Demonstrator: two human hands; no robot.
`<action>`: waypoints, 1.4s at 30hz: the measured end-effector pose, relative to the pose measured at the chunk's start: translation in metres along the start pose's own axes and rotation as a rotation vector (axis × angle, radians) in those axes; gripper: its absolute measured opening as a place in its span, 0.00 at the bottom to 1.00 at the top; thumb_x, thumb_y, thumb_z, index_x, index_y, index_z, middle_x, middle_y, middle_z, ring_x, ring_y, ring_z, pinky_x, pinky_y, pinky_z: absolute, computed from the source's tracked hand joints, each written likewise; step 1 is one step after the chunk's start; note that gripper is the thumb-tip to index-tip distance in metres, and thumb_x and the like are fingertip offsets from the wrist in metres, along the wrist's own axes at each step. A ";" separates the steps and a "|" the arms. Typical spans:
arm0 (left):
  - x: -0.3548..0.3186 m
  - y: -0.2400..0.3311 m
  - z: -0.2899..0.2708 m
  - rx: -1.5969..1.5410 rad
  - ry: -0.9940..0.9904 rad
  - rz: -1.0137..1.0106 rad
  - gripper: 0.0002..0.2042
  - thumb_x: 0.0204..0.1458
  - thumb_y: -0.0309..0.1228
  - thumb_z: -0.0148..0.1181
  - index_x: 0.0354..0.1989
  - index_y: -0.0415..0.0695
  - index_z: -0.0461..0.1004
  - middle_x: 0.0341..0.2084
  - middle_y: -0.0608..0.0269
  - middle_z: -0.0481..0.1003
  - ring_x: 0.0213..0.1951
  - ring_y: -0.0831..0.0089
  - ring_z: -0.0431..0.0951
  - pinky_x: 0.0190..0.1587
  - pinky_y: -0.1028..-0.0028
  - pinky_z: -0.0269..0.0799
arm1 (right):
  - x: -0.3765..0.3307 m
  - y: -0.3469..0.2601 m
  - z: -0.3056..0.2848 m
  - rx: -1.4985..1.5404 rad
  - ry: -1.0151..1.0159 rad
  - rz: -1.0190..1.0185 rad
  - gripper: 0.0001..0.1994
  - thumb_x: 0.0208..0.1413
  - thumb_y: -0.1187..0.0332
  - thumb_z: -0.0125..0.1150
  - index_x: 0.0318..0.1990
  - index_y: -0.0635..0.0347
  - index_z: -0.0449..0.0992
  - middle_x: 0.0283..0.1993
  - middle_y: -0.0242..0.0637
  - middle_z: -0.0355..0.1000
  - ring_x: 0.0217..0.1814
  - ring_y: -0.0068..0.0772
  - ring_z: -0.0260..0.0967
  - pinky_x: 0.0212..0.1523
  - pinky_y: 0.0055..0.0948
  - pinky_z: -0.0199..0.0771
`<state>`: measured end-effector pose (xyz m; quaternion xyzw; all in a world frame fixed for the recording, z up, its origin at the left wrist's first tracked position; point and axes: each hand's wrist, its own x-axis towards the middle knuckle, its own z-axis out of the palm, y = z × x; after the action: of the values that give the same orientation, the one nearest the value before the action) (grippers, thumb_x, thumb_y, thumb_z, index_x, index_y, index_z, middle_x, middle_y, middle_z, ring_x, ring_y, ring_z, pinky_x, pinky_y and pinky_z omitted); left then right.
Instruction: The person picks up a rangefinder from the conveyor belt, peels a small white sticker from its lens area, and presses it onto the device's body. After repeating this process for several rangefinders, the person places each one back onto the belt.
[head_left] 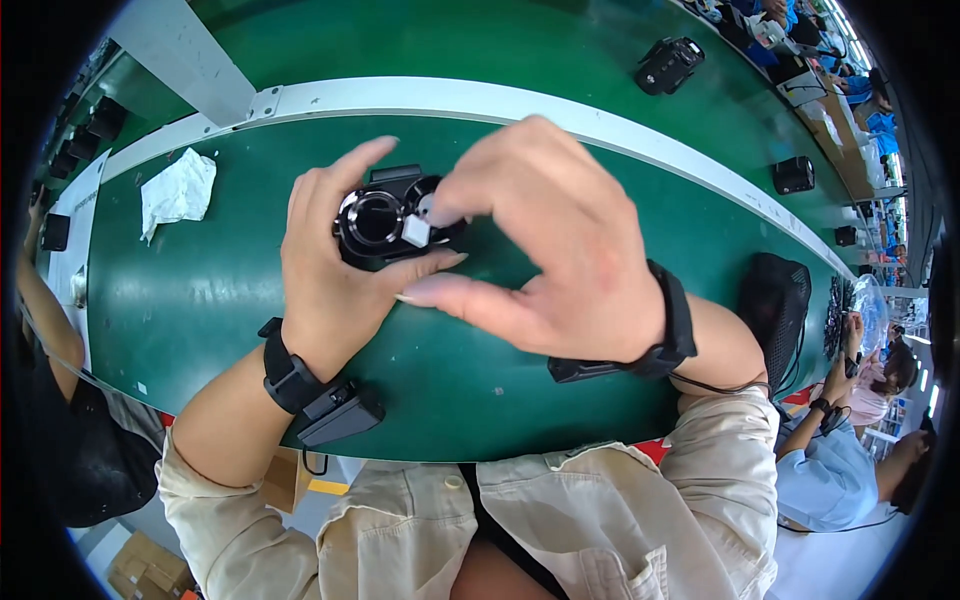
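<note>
Clasping a black device (pixel 375 217) toward eleven o'clock, the left hand (pixel 322 235) should brace firmly; the right hand (pixel 575 240) touches it, grip spread.

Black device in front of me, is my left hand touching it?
Touching. The head view shows the left hand around the left side of the black device, its thumb along the lower edge.

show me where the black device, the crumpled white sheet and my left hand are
black device (pixel 378 218), head view: on its dark round face
crumpled white sheet (pixel 180 192), head view: on its creased middle
left hand (pixel 316 232), head view: on the back of the hand
</note>
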<state>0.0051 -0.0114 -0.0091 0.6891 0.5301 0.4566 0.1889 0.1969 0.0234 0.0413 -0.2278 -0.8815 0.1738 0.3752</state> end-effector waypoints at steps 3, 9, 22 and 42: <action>-0.001 -0.003 0.000 0.056 0.013 0.096 0.34 0.29 0.29 0.77 0.50 0.46 0.71 0.37 0.61 0.72 0.40 0.60 0.70 0.44 0.66 0.68 | -0.001 0.006 0.014 -0.036 0.103 -0.045 0.15 0.39 0.69 0.74 0.36 0.61 0.78 0.32 0.38 0.73 0.33 0.38 0.70 0.34 0.30 0.70; -0.003 -0.001 0.000 0.070 0.041 0.114 0.33 0.29 0.31 0.77 0.50 0.46 0.70 0.37 0.61 0.72 0.40 0.59 0.70 0.44 0.65 0.67 | -0.001 0.006 0.012 -0.017 0.116 0.026 0.08 0.43 0.73 0.72 0.30 0.62 0.78 0.27 0.36 0.73 0.27 0.31 0.69 0.30 0.24 0.68; -0.004 -0.002 -0.003 0.240 -0.016 0.168 0.33 0.31 0.31 0.77 0.51 0.43 0.70 0.36 0.58 0.71 0.38 0.61 0.70 0.40 0.68 0.68 | -0.001 0.012 0.018 -0.007 0.160 0.062 0.03 0.49 0.79 0.66 0.32 0.65 0.80 0.27 0.37 0.74 0.24 0.23 0.67 0.24 0.20 0.65; -0.011 0.004 -0.003 0.209 -0.043 0.201 0.31 0.35 0.30 0.72 0.50 0.39 0.66 0.36 0.51 0.70 0.34 0.55 0.73 0.36 0.65 0.71 | -0.008 0.023 0.034 0.620 0.108 0.544 0.13 0.56 0.75 0.60 0.49 0.65 0.73 0.48 0.39 0.72 0.47 0.25 0.68 0.48 0.24 0.68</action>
<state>0.0045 -0.0232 -0.0092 0.7641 0.4990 0.4008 0.0808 0.1826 0.0333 0.0030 -0.3375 -0.6740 0.5118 0.4121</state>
